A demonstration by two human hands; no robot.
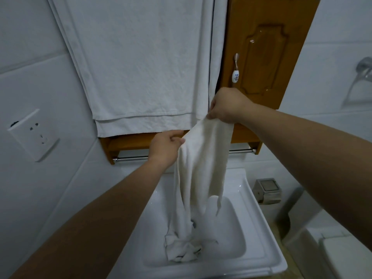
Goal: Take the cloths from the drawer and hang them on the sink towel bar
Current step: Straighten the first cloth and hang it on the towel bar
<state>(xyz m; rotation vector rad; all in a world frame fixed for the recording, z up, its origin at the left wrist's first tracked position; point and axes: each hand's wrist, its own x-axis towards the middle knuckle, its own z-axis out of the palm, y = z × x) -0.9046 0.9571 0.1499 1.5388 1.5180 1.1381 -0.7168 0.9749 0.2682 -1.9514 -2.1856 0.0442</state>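
A cream cloth (201, 168) hangs between both my hands above the white sink (251, 208). My right hand (227, 106) pinches its top corner up by the wooden cabinet. My left hand (166, 147) grips the cloth's left edge lower down, in front of the chrome towel bar (130, 159). The bar runs under the wooden shelf; its middle is hidden by my hand and the cloth. The cloth's lower end reaches into the basin, where a crumpled pile of white cloth (183, 250) lies.
A large white towel (141, 67) hangs on the wall above the bar. The wooden cabinet door (265, 57) with a ceramic handle stands at right. A wall socket (34, 135) is at left, a metal paper holder (266, 190) and a toilet tank (342, 254) at right.
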